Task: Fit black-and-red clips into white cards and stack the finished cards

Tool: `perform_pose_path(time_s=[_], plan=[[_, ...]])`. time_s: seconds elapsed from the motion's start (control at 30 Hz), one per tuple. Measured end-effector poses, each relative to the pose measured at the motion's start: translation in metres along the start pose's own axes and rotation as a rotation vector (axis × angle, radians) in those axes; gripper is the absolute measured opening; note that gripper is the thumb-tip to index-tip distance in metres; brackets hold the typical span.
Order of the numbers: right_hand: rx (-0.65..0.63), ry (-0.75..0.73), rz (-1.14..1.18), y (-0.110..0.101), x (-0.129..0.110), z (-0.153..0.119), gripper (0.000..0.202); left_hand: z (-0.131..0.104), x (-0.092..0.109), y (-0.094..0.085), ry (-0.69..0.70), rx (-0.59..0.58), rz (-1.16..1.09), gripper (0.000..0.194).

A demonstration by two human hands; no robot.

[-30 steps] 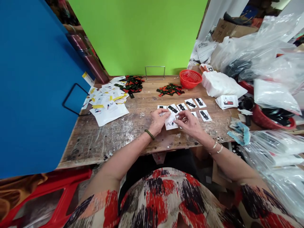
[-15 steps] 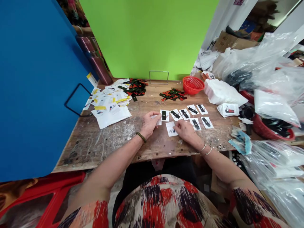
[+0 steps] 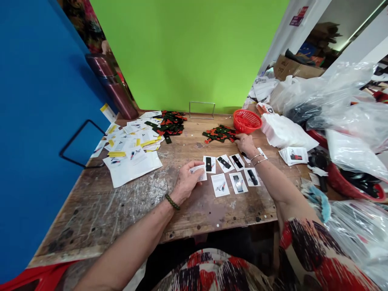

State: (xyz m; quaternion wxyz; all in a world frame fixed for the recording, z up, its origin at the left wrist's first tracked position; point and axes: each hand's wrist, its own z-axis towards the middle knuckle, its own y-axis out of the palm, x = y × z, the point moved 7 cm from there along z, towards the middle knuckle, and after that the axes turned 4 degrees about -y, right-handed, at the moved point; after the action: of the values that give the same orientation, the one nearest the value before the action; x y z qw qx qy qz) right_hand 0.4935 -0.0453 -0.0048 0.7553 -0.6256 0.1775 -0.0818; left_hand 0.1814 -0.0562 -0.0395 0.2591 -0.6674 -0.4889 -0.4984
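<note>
My left hand [image 3: 188, 178] is closed on white printed cards [image 3: 198, 173], held just over the table. Stretched across to the right edge of a pile of black and orange strips [image 3: 220, 133], my right hand [image 3: 246, 145] has its fingers extended, touching the pile. Between my arms, white cards lie in two rows. Most bear a dark strip, such as this black strip [image 3: 208, 164]; the front-left card [image 3: 220, 185] has only its print. My right hand and forearm partly cover the cards at the right end.
A red plastic basket [image 3: 247, 121] stands behind my right hand. On the left lie heaped cards [image 3: 136, 137] and another pile of strips [image 3: 171, 123]. A card stack [image 3: 293, 155] and plastic bags [image 3: 339, 101] sit right. A green panel [image 3: 188, 52] rises at the back.
My right hand has left the front-left card and moved back and right to the strip pile. My left hand keeps its cards. The camera view has shifted.
</note>
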Motion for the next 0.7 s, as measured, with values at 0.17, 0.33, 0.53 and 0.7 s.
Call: perform_pose_path(time_s=[0.17,0.33,0.53,0.7], plan=[[-0.086,0.142,0.047,0.007,0.019,0.006,0.021,0.002,-0.002,0.000,-0.006,0.006,-0.037,0.041],[-0.121,0.196,0.092,-0.004,0.023,-0.005,0.024,0.004,-0.003,0.002,-0.005,0.003,-0.066,0.036],[0.099,0.188,-0.022,-0.052,0.016,-0.029,0.025,0.007,-0.003,0.004,0.023,0.037,-0.122,0.027],[0.026,0.198,0.317,-0.059,-0.006,-0.063,0.022,0.009,-0.004,0.006,0.048,0.011,-0.185,0.025]])
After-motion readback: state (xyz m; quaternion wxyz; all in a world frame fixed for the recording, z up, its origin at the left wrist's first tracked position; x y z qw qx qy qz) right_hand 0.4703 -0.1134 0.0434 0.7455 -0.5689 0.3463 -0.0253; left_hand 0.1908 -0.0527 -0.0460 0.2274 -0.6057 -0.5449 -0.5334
